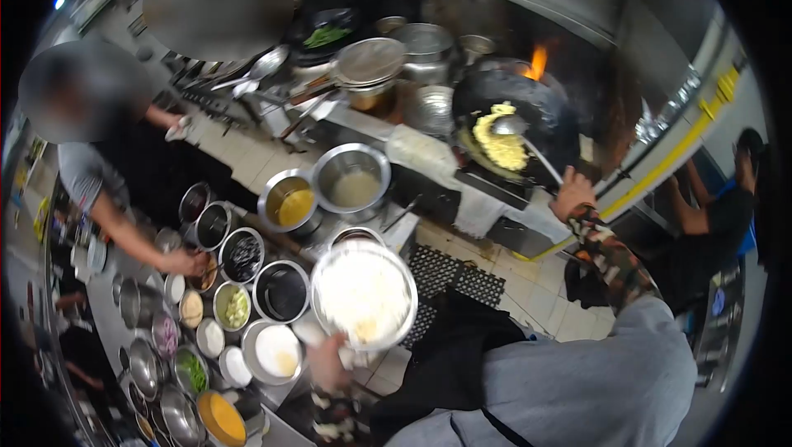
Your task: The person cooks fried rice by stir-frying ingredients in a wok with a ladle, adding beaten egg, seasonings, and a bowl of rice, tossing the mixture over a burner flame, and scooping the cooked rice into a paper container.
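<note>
One wide metal bowl (405, 325), filled with white food, apparently rice (glare hides the grain); the left hand (332, 364) grasps its lower rim. One ladle (544, 160), its handle clenched in the right hand (573, 194), its head resting on yellow food (499, 150), egg by the look of it, inside a dark wok (551, 109). The ladle's long axis runs slantwise from the right hand, at the wok's near right side, to that food. Chief relation: the bowl lies directly ahead of the left hand and touching it, well apart from the wok and to its near left; the right hand is the nearer of the two to the wok. One flame (539, 62), just beyond the wok's far edge. Two metal pots, one of cloudy liquid (351, 165), one of yellow (289, 183), between bowl and stove. One black mat (483, 278), on the floor. One co-worker's hand (186, 263), among the ingredient containers (its hold cannot be told).
</note>
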`<state>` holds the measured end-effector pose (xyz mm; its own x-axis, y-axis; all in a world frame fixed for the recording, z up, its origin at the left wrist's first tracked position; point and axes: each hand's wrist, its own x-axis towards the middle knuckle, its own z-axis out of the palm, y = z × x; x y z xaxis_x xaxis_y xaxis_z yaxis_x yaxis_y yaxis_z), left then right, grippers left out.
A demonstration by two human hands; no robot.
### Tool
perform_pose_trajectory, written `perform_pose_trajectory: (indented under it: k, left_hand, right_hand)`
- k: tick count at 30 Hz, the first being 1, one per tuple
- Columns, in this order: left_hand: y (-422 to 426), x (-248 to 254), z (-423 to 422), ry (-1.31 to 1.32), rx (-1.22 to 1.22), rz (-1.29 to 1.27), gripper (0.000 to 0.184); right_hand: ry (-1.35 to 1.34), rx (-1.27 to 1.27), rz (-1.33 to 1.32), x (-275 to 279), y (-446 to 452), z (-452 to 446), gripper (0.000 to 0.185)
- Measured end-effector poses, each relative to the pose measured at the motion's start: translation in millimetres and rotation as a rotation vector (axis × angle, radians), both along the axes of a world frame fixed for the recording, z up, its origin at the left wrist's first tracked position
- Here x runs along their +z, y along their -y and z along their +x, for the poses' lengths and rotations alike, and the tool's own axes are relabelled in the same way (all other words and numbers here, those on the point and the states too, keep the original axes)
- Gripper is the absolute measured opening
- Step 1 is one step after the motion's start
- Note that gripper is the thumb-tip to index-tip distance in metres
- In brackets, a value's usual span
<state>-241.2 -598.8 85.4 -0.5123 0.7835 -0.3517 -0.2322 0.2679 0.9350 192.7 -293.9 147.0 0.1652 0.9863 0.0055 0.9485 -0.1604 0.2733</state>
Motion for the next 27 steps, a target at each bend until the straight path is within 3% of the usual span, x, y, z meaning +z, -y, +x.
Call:
perform_pose_trajectory:
  k: [1,2,4,5,6,7,8,10,11,12,14,16,18,21,24,26,27]
  left_hand:
    - [-46,19,11,0.223,0.105,-0.010,0.038]
    - [-90,42,20,0.278,0.017,-0.090,0.037]
    - [-174,31,28,0.241,-0.179,0.021,0.034]
    - [-222,23,40,0.156,-0.157,0.126,0.034]
    - [-258,58,61,-0.637,-0.354,0.102,0.035]
    - [-293,87,94,-0.524,-0.283,0.127,0.037]
    - [-328,107,127,-0.412,-0.207,0.160,0.039]
    - [-406,96,187,-0.715,-0.107,0.376,0.051]
    - [-434,89,214,-0.977,-0.147,0.371,0.048]
    - [-460,79,241,-1.239,-0.189,0.360,0.045]
    - [-505,38,277,-1.586,-0.446,0.413,0.029]
    - [-526,-8,291,-1.734,-0.608,0.516,0.021]
    - [-547,-11,303,-1.727,-0.547,0.428,0.020]
    - [-559,27,295,-1.654,-0.252,0.443,0.016]
    - [-518,86,264,-1.501,-0.016,0.521,0.032]
    - [-458,120,242,-1.209,0.071,0.473,0.036]
    - [-424,124,224,-1.110,0.125,0.400,0.034]
  right_hand:
    - [-0.072,-0.004,0.045,-47,-24,34,0.056]
    - [-0.165,0.008,-0.046,-78,-42,60,0.054]
    - [-0.228,0.043,-0.120,-81,-36,68,0.053]
    - [-0.347,0.097,-0.165,-40,-16,62,0.053]
    - [-0.462,0.152,-0.219,-4,10,67,0.052]
    - [-0.610,0.334,-0.064,-26,15,110,0.053]
    - [-0.706,0.292,-0.104,-12,29,119,0.054]
    - [-0.765,0.239,-0.072,4,46,150,0.054]
    - [-0.839,0.142,-0.074,5,51,160,0.055]
    - [-1.080,-0.196,-0.286,31,52,157,0.056]
    - [-1.223,-0.176,-0.207,6,57,188,0.055]
    - [-1.118,0.234,0.116,-8,59,211,0.055]
    - [-1.166,0.113,0.018,18,54,218,0.054]
    - [-1.218,-0.112,-0.230,52,37,212,0.052]
    - [-1.017,0.480,-0.023,3,0,216,0.048]
    - [-0.867,0.214,-0.417,15,-38,189,0.048]
    - [-0.927,0.230,-0.390,15,-46,189,0.047]
